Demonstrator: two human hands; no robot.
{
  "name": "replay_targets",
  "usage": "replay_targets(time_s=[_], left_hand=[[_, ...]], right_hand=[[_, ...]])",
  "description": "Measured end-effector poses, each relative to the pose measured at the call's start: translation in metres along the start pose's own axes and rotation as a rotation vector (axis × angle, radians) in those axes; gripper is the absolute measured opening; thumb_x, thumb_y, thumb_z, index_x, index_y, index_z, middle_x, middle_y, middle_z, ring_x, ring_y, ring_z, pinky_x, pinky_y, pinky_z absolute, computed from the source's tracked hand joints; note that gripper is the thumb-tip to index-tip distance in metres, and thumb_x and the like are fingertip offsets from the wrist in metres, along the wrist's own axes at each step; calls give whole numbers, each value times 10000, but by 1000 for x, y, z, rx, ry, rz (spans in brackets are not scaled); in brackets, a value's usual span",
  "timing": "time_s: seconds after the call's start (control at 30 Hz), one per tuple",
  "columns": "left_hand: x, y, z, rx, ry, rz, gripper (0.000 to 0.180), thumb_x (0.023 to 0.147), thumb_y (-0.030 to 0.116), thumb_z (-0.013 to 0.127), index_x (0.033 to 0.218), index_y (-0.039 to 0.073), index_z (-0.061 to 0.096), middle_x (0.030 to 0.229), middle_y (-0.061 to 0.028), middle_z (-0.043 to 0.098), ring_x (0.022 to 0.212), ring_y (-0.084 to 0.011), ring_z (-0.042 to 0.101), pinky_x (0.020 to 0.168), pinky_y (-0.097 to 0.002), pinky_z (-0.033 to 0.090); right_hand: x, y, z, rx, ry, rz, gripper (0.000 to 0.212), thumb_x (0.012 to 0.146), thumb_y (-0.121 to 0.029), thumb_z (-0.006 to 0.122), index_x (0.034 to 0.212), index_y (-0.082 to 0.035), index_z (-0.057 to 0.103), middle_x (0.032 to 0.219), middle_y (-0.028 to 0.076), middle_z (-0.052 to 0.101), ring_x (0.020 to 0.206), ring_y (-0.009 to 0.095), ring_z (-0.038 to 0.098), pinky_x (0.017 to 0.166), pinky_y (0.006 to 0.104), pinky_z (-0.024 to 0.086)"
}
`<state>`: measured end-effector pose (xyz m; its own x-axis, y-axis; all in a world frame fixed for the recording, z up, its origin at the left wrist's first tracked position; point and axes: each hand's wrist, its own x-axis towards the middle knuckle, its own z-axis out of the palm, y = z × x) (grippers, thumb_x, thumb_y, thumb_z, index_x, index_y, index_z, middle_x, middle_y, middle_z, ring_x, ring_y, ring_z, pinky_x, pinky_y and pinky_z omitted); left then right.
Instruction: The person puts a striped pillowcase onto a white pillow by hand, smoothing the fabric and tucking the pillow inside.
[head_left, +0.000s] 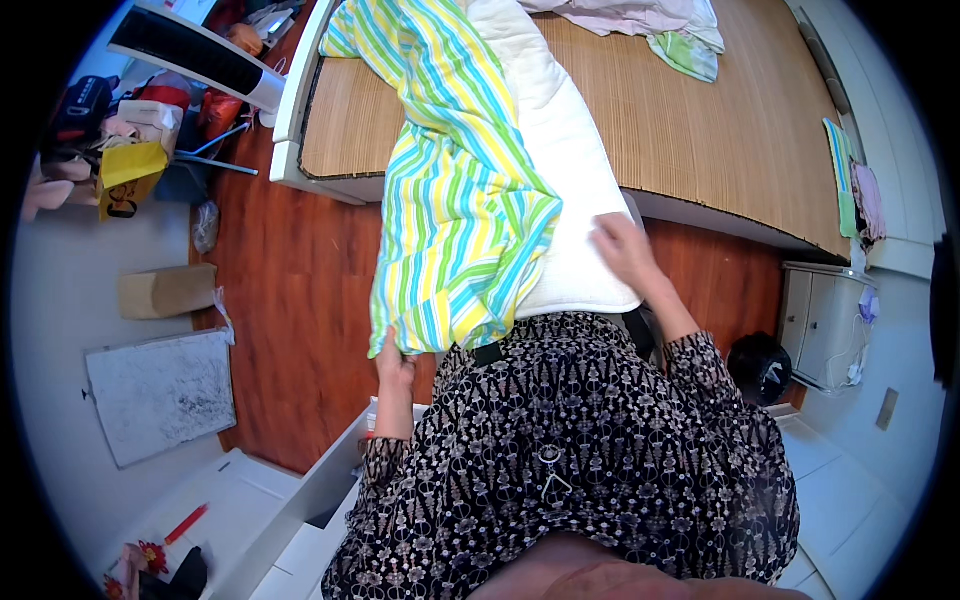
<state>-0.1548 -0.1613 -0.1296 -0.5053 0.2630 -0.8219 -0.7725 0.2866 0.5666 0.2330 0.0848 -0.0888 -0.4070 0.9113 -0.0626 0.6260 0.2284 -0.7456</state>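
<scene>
A striped cloth cover (445, 215) in green, yellow, blue and white runs from the bed's far side down to my lap, creased and bunched along its right. My left hand (397, 365) is closed on its near left corner. Beside and partly under the cover lies a long white quilted pad (575, 200), its near end at my waist. Over the pad's right edge is my right hand (622, 248). Its fingers are blurred, so I cannot make out their closure or whether they touch the pad.
The bed (720, 130) has a brown woven mat, with pale crumpled cloth (640, 18) at its far side. A white cabinet (825, 320) and a black bag (760, 368) stand right. On the left are a whiteboard (160, 395), a cardboard box (165, 292) and piled bags (130, 175).
</scene>
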Motion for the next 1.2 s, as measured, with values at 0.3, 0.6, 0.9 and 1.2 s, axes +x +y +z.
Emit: replay_targets(time_s=[0.3,0.6,0.9,1.2], left_hand=[[-39,62,68,1031,12,1300,521,864,169,632,1322,11,438,1208,-138,576,1068,-251,584,905,-373,469],[-140,11,197,1620,-865,1258,991,657,391,813,1410,1,301,1316,-247,471,1152,-399,516,947,-439,444],[-99,53,174,262,-464,402,446,916,122,494,1312,-62,399,1229,-180,548,1042,-280,601,895,-391,495],[-129,112,170,230,-614,746,401,931,94,478,1297,-57,422,1256,-184,530,1104,-278,567,947,-395,471]], right_hand=[[-13,94,-1,243,154,577,741,786,-422,685,1281,83,463,1128,258,588,1037,322,595,867,365,480],[60,-35,-18,973,-40,250,586,830,-61,594,1367,27,377,1154,152,567,1015,197,588,870,297,487],[135,-147,-19,1085,-43,-86,458,909,-175,551,1321,-26,419,921,95,625,760,138,629,639,239,523],[76,-25,98,900,-379,660,164,914,-169,539,943,-15,586,778,99,625,555,174,633,472,276,532]])
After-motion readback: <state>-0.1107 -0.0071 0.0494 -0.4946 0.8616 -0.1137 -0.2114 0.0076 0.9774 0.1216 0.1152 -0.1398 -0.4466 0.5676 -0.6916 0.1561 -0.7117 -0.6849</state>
